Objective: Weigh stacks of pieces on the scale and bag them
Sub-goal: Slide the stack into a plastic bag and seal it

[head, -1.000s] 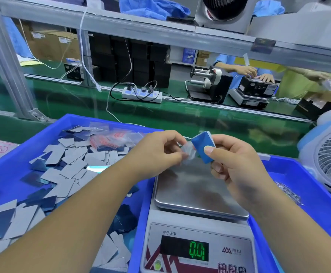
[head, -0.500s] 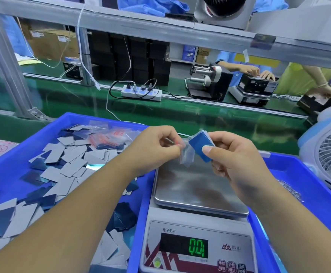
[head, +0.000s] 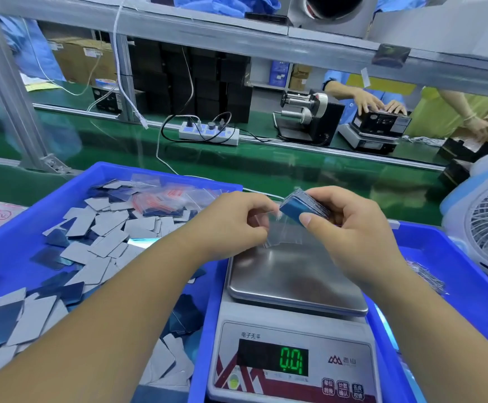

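Your right hand (head: 356, 228) has the stack of pieces (head: 301, 207) pinched between thumb and curled fingers, held just above the far edge of the scale (head: 295, 280) pan, which sits bare beneath both hands. Your left hand (head: 234, 225) pinches the mouth of a small clear bag (head: 277, 231), touching the stack's near corner. The stack looks light and stiff as a block, but the thin, glossy cards will likely slide over one another, so keep your grip across the flat faces near the middle, not on the edges, or it may fan out. The bag is limp and slick; hold it by both lips of the opening so that it stays spread. More loose pieces lie in the blue tray (head: 19, 237) to the left of your left forearm.
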Motion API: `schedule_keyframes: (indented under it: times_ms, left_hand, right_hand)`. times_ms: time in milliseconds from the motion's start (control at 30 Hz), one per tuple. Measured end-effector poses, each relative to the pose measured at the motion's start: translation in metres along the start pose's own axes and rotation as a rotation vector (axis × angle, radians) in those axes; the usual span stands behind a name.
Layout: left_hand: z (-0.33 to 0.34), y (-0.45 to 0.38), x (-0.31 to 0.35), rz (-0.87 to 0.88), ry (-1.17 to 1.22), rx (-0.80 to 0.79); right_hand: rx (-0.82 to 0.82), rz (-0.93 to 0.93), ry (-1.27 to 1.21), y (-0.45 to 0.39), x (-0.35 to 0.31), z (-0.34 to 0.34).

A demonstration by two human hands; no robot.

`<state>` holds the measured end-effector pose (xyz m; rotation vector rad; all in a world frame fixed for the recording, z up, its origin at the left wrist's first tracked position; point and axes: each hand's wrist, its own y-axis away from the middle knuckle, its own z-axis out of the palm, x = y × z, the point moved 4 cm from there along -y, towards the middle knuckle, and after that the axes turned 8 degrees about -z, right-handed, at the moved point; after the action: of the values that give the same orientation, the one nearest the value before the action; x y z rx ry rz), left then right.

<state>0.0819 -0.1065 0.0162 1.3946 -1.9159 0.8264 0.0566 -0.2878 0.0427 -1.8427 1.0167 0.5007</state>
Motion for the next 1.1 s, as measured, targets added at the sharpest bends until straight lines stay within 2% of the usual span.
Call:
schedule_keyframes:
  times_ms: [200, 400, 533, 667, 733, 800, 933, 1100]
  left_hand:
    - [0.001, 0.001, 0.003, -0.019, -0.293, -0.033]
    - [0.001, -0.003, -0.001, -0.043, -0.33, -0.028]
    - [-0.004, -0.002, 0.003, -0.126, 0.037, 0.029]
    - [-0.005, -0.003, -0.001, -0.277, 0.607, 0.125]
    - [-0.001, -0.005, -0.005, -0.368, 0.918, 0.116]
    - [0.004, -0.007, -0.007, -0.398, 1.088, 0.075]
    - [0.008, -0.007, -0.003, -0.356, 1.075, 0.009]
    - [0.009, -0.005, -0.003, -0.362, 0.954, 0.001]
  right_hand:
    - [-0.087, -0.181, 0.145, 0.005, -0.016, 0.006]
    - [-0.076, -0.218, 0.137, 0.005, -0.015, 0.01]
    - [0.056, -0.225, 0.041, 0.001, -0.013, 0.003]
    - [0.174, -0.067, -0.131, -0.001, -0.006, -0.003]
    - [0.185, 0.019, -0.19, -0.001, -0.002, -0.001]
    - [0.144, 0.074, -0.227, 0.0, 0.0, 0.003]
    - [0.018, 0.099, -0.229, 0.003, 0.0, 0.017]
    - [-0.041, 0.128, -0.166, 0.004, 0.004, 0.021]
